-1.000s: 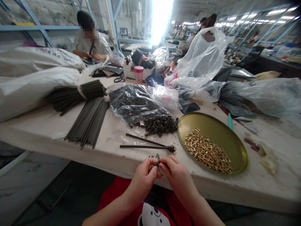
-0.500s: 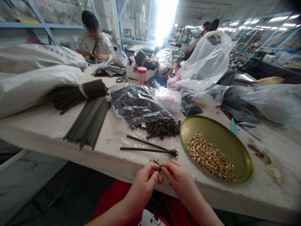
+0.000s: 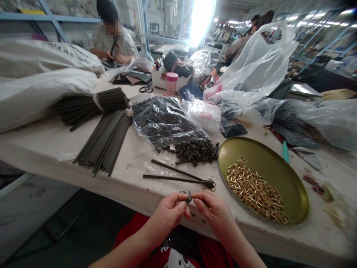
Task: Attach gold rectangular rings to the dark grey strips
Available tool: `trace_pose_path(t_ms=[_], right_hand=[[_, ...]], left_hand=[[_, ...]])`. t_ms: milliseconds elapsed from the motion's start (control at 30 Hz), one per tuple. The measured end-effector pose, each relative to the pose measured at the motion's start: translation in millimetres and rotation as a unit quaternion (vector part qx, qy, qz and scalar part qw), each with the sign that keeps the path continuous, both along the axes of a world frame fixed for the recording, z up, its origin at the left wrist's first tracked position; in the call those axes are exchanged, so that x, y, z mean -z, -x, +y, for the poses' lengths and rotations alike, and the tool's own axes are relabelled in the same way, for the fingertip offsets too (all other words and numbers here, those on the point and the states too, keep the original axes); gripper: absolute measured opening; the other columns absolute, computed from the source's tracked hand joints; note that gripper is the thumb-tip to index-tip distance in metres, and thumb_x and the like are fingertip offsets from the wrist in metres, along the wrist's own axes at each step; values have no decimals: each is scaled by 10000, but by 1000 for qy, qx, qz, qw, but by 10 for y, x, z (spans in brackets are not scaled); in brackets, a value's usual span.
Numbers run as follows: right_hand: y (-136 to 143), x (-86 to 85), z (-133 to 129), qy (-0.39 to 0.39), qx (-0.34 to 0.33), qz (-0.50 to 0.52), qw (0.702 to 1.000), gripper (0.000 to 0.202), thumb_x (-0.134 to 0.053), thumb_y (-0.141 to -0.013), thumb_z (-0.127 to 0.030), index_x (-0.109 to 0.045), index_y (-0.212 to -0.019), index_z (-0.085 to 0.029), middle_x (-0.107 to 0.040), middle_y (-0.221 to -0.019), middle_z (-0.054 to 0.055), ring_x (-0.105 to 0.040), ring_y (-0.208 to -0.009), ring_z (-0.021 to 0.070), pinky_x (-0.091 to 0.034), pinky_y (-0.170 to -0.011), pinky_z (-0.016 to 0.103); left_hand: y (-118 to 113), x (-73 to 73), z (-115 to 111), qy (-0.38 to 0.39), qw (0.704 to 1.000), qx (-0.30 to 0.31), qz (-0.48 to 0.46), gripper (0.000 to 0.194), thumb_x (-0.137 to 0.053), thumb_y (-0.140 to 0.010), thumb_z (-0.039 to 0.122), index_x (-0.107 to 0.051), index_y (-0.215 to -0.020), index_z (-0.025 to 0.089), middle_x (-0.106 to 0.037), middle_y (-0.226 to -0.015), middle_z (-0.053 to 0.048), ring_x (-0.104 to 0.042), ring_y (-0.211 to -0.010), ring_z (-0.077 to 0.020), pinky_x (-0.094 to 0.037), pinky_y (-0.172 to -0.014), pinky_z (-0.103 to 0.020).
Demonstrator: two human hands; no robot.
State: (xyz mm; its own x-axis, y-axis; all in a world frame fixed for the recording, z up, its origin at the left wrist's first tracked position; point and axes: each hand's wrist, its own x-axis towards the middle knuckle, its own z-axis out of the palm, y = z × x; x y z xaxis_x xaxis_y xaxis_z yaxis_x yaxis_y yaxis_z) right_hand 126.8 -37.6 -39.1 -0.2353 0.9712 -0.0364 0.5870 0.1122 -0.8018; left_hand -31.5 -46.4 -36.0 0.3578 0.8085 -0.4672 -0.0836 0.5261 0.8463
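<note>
My left hand (image 3: pixel 167 216) and my right hand (image 3: pixel 213 211) meet at the table's near edge, both pinching a thin dark strap (image 3: pixel 189 198) between their fingertips. Just beyond them lie two finished dark straps with buckles (image 3: pixel 178 175) on the white table (image 3: pixel 50 149). A round gold tray (image 3: pixel 279 163) with several small gold buckles (image 3: pixel 256 191) sits to my right. A pile of small dark loops (image 3: pixel 196 150) spills from a clear bag (image 3: pixel 164 119) ahead.
Loose dark straps (image 3: pixel 106 141) and a tied bundle (image 3: pixel 89 104) lie at left beside big white sacks (image 3: pixel 41 89). Clear plastic bags (image 3: pixel 256 70), a pink cup (image 3: pixel 171 82) and scissors (image 3: pixel 146 89) stand farther back. A person works at the far left; others sit beyond.
My hands stay together on the small strap, turning it slightly. The view has tilted, so the table contents sit a little to the right and lower.
</note>
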Motion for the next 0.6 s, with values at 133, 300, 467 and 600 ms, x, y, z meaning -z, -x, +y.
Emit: trace_pose_path(t_ms=[133, 300, 467, 600], right_hand=[[29, -4, -15, -96, -45, -94, 990, 242, -403, -871, -210, -609, -749, -178, -569, -683, 39, -545, -626, 154, -414, -584, 249], [21, 106, -15, -137, -59, -117, 982, 257, -388, -859, -184, -584, -694, -178, -537, -651, 32, -507, -593, 146, -393, -558, 243], [-83, 90, -5, 8, 34, 38, 999, 205, -439, -817, -243, -577, -680, -178, -526, -604, -1, -496, -559, 124, -393, -524, 220], [-158, -44, -111, 120, 72, 152, 979, 269, -461, -810, -384, -572, -692, -169, -485, -534, -30, -469, -505, 113, -392, -510, 219]], left_hand=[[-11, -23, 25, -121, 988, 6, 100, 135, -444, -780, 204, -557, -793, 133, -550, -638, 14, -511, -632, -113, -388, -644, -219], [-24, -20, 14, -151, 978, 48, 137, 138, -423, -775, 164, -556, -738, 150, -544, -643, 18, -510, -653, -125, -387, -669, -231], [-32, -10, -5, -73, 995, 32, 58, 131, -462, -769, 213, -569, -757, 139, -528, -616, 27, -444, -542, -81, -349, -546, -190], [-25, -66, -13, 31, 999, 9, -16, 232, -513, -744, 303, -559, -890, 128, -505, -593, 48, -251, -364, -24, -148, -362, -173]])
